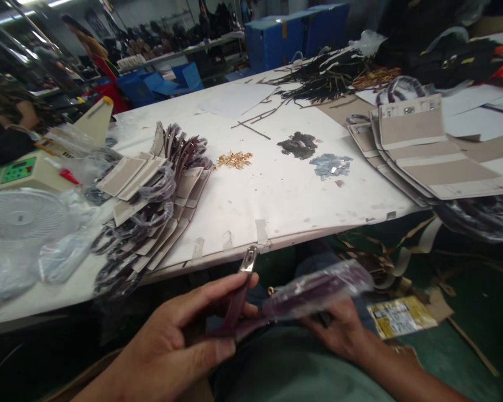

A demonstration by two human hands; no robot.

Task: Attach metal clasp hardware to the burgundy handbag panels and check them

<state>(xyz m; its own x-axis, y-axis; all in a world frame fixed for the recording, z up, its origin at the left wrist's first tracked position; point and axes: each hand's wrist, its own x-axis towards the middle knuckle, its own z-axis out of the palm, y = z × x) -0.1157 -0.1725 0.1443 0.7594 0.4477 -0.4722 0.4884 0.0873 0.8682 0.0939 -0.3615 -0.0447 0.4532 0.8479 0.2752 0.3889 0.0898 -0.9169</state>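
My left hand is closed around a dark maroon bag handle near the front edge of the table. A shiny metal tip with a slot sticks up above my fingers. The handle's middle part is wrapped in clear plastic and reaches to the right, in front of my right hand. The fingers of that hand are curled and partly hidden behind the wrapped part. A small dark piece shows by them, too unclear to name. Between the hands, a small gold-coloured fitting is visible.
The white table bears gold-coloured hardware, dark pieces and grey pieces. Stacked bag panels with wrapped handles lie left and right, the right stack overhanging the edge. A fan is at left; people are behind.
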